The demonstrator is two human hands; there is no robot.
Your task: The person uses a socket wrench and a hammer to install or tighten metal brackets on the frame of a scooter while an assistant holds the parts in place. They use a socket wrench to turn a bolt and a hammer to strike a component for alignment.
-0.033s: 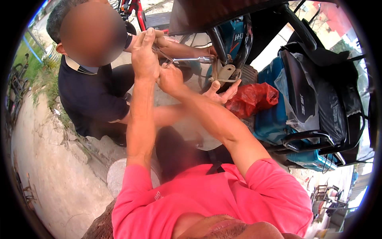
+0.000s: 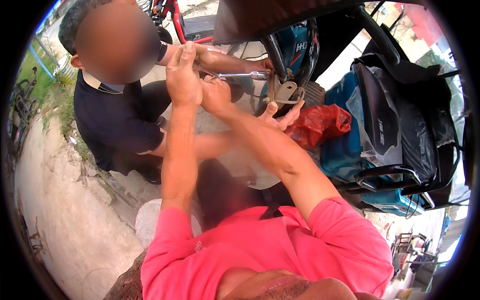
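Note:
My left hand (image 2: 184,82) is closed round the handle of a metal socket wrench, and my right hand (image 2: 216,92) grips it just to the right, with the handle mostly hidden in my fingers. The silver shaft and socket (image 2: 246,75) reach rightward to a metal bracket (image 2: 286,90) on the lower frame of a blue and black vehicle (image 2: 294,45). A co-worker's hand (image 2: 280,117), fingers spread, is under the bracket, and their other hand (image 2: 261,65) is just behind the socket.
The co-worker (image 2: 115,125) crouches close at the left. A crumpled red plastic bag (image 2: 320,125) lies below the bracket, beside blue plastic casing (image 2: 340,155) and black tubing. A red bike frame (image 2: 176,22) stands behind. Broken concrete (image 2: 75,195) and weeds border the left side.
My left hand has moved slightly down and to the right, still closed on the wrench. My right hand and the co-worker's hands have shifted very little.

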